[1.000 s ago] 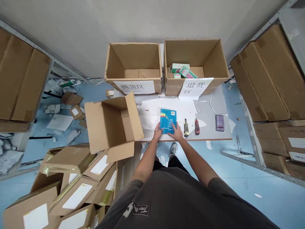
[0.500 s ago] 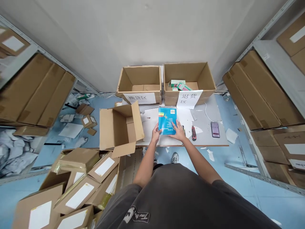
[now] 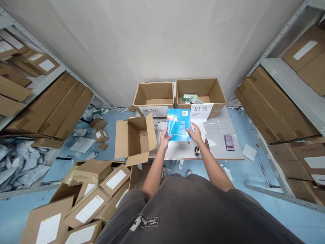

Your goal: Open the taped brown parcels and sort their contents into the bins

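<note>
A blue book [image 3: 178, 122], its barcode at the top right corner, is held up over the table by both hands. My left hand [image 3: 164, 139] grips its lower left edge, thumb on the cover. On the lower right edge my right hand [image 3: 195, 133] holds it, thumb on the face and the index finger stretched out. Beneath the right forearm lie a yellow-black tool [image 3: 197, 150] and a red-black cutter [image 3: 207, 144], the latter partly hidden. Left of the book an open cardboard box [image 3: 137, 139] stands with its flaps spread.
Behind stand two labelled cartons, the left carton [image 3: 153, 93] and the right carton [image 3: 200, 88], which holds small green-white boxes [image 3: 195, 100]. A phone [image 3: 229, 142] and a white cable [image 3: 221, 126] lie at the right. Parcels [image 3: 90, 206] pile up at the lower left; shelves flank both sides.
Both hands have raised the book off the table, nearer to me. Its top now covers part of the cartons' front. The camera view has tilted upward slightly.
</note>
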